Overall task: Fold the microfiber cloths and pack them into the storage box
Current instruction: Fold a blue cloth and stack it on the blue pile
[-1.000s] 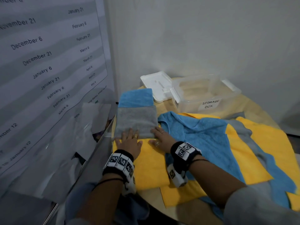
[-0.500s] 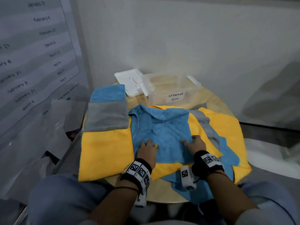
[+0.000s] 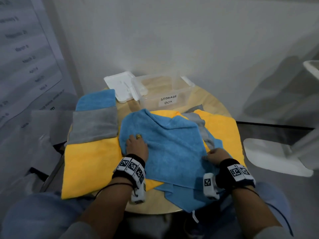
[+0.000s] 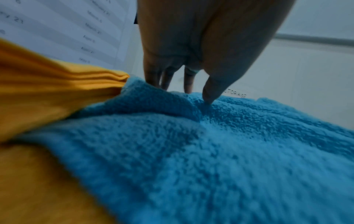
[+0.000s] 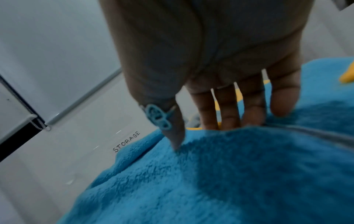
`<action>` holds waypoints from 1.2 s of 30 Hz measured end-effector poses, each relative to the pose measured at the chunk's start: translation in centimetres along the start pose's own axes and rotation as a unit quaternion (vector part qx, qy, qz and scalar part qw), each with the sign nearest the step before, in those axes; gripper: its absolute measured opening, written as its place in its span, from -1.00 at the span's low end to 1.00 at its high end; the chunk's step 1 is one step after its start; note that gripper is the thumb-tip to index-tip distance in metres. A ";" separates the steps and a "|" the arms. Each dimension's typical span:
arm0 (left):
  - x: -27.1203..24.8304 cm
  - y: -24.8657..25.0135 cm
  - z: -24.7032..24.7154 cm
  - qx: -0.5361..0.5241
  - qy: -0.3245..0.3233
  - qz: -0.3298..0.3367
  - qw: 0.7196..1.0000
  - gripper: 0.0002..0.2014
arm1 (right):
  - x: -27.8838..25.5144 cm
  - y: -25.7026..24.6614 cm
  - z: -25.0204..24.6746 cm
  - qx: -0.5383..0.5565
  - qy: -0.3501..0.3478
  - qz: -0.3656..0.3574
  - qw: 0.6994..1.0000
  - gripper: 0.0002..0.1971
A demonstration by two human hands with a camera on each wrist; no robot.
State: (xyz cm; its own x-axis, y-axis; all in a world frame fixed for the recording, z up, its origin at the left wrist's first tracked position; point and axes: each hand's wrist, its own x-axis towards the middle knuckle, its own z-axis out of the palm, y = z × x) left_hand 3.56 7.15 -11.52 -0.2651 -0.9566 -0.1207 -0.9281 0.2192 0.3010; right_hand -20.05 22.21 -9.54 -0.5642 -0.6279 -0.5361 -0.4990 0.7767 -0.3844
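Nearest the person, both hands are on the big blue cloth [image 3: 165, 149] spread over the middle of the round table [image 3: 155, 202]. The left hand [image 3: 137, 145] lies on its left part; in the left wrist view its fingers [image 4: 208, 91] point down into the pile and a ridge of cloth is bunched between thumb and fingertips, so it pinches a fold. The right hand [image 3: 214, 156] is at the cloth's right edge; in the right wrist view the thumb presses on top while the four fingers [image 5: 252, 112] go down behind a raised fold, so it grips that edge.

Another blue cloth [image 3: 188, 195] lies under the first and hangs over the near table rim. To the left, a folded yellow cloth [image 3: 89, 163] lies flat, just beside the left hand. Beyond it sits a folded grey cloth [image 3: 95, 125], and behind that a folded blue cloth [image 3: 98, 100]. On the right, a loose yellow cloth [image 3: 222, 131] and a crumpled grey one [image 3: 203, 128] lie partly under the big blue cloth.

At the far side of the table stands the clear storage box [image 3: 165, 95], open, with a handwritten label; no cloth shows inside. Its white lid [image 3: 122, 85] lies just left of it, touching it. A wall with a printed date chart [image 3: 25, 54] stands on the far left.
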 end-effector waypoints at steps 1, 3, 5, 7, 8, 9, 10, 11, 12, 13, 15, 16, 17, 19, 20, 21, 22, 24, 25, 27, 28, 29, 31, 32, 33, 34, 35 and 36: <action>0.1 0.2 -0.1 0.000 -0.009 -0.023 1.000 -0.60 | 0.1 -0.6 0.0 0.006 0.032 -0.018 0.999 -0.72; 0.9 0.2 -0.5 0.004 -0.022 -0.061 0.998 -0.56 | 0.6 -2.0 -0.1 0.046 0.106 -0.044 0.992 -0.62; 2.2 0.0 -1.0 0.012 -0.030 -0.084 0.996 -0.57 | 1.3 -3.3 0.1 0.057 0.118 -0.042 0.990 -0.52; 3.3 -0.1 -1.6 0.038 -0.037 -0.107 0.993 -0.59 | 2.5 -4.0 0.7 0.067 0.100 -0.011 0.993 -0.57; 3.6 -0.1 -2.0 0.062 -0.044 -0.118 0.990 -0.60 | 3.1 -3.9 0.9 0.075 0.103 -0.003 0.992 -0.60; 3.8 -0.1 -2.1 0.075 -0.052 -0.128 0.988 -0.60 | 3.5 -3.6 0.9 0.091 0.116 0.005 0.989 -0.65; 3.9 -0.2 -2.1 0.088 -0.068 -0.132 0.985 -0.60 | 3.9 -3.3 0.8 0.124 0.137 0.013 0.983 -0.71; 3.9 -0.3 -2.1 0.116 -0.078 -0.126 0.982 -0.60 | 4.2 -2.7 0.7 0.164 0.167 0.023 0.972 -0.74; 3.9 -0.6 -2.0 0.149 -0.088 -0.110 0.979 -0.59 | 4.3 -2.0 0.5 0.200 0.199 0.036 0.959 -0.71; 3.9 -0.8 -2.0 0.178 -0.100 -0.089 0.975 -0.62 | 4.4 -1.4 0.2 0.229 0.226 0.048 0.946 -0.67; 3.9 -1.1 -1.9 0.169 -0.120 -0.060 0.977 -0.71 | 4.6 0.0 -0.2 0.266 0.245 0.067 0.930 -0.66; 4.1 -1.1 -1.7 0.141 -0.121 -0.052 0.981 -0.64 | 4.8 0.6 -0.2 0.275 0.242 0.071 0.928 -0.66; 4.2 -0.9 -1.7 0.103 -0.121 -0.048 0.986 -0.54 | 4.9 1.0 -0.2 0.279 0.235 0.075 0.928 -0.68; 4.1 -0.1 -2.3 0.002 -0.094 -0.054 0.994 -0.49 | 5.1 1.8 0.1 0.286 0.227 0.077 0.928 -0.72; 4.2 0.2 -2.8 -0.047 -0.074 -0.058 0.994 -0.54 | 5.1 2.2 0.2 0.300 0.231 0.072 0.923 -0.72; 4.2 0.4 -3.6 -0.087 -0.059 -0.062 0.993 -0.60 | 5.1 2.4 0.2 0.320 0.235 0.067 0.916 -0.72; 4.2 0.4 -4.4 -0.108 -0.056 -0.069 0.990 -0.62 | 5.2 2.7 0.2 0.339 0.239 0.057 0.908 -0.71; 4.3 -0.2 -6.0 -0.083 -0.092 -0.076 0.989 -0.60 | 5.0 2.8 0.0 0.366 0.240 0.034 0.898 -0.77; 4.4 -0.7 -6.7 -0.056 -0.119 -0.072 0.989 -0.59 | 4.8 2.6 -0.2 0.376 0.238 0.022 0.895 -0.81; 4.6 -1.9 -8.1 -0.064 -0.148 -0.063 0.985 -0.58 | 4.2 2.2 -0.7 0.382 0.239 0.002 0.892 -0.84; 4.8 -2.3 -8.7 -0.090 -0.160 -0.047 0.982 -0.62 | 3.9 2.0 -1.1 0.384 0.242 -0.010 0.891 -0.84; 4.9 -2.5 -9.4 -0.136 -0.164 -0.021 0.977 -0.69 | 3.6 1.7 -1.5 0.388 0.246 -0.023 0.888 -0.85; 5.0 -2.5 -10.8 -0.280 -0.110 0.041 0.953 -0.85 | 3.1 1.3 -2.6 0.389 0.259 -0.053 0.883 -0.86; 4.9 -2.4 -11.6 -0.347 -0.066 0.063 0.934 -0.89 | 3.0 0.9 -3.2 0.390 0.271 -0.071 0.878 -0.87; 4.7 -2.2 -12.5 -0.385 -0.017 0.088 0.919 -0.88 | 2.9 0.6 -3.8 0.396 0.283 -0.092 0.868 -0.88; 4.4 -1.9 -13.6 -0.390 0.031 0.115 0.913 -0.87 | 2.9 0.3 -4.5 0.412 0.297 -0.116 0.854 -0.90; 4.3 -1.8 -14.6 -0.389 0.065 0.140 0.908 -0.85 | 2.7 -0.1 -5.3 0.435 0.310 -0.139 0.834 -0.91; 4.2 -1.7 -15.5 -0.393 0.093 0.162 0.900 -0.84 | 2.4 -0.6 -6.1 0.460 0.318 -0.158 0.814 -0.89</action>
State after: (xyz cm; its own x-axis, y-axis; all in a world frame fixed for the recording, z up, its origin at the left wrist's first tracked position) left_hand 8.07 -0.17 2.17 -0.3729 -0.8983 0.2326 -0.3185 0.3593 0.8772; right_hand -25.14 19.94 -6.07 -0.8761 -0.4748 0.0834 -0.1462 0.0967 -0.9845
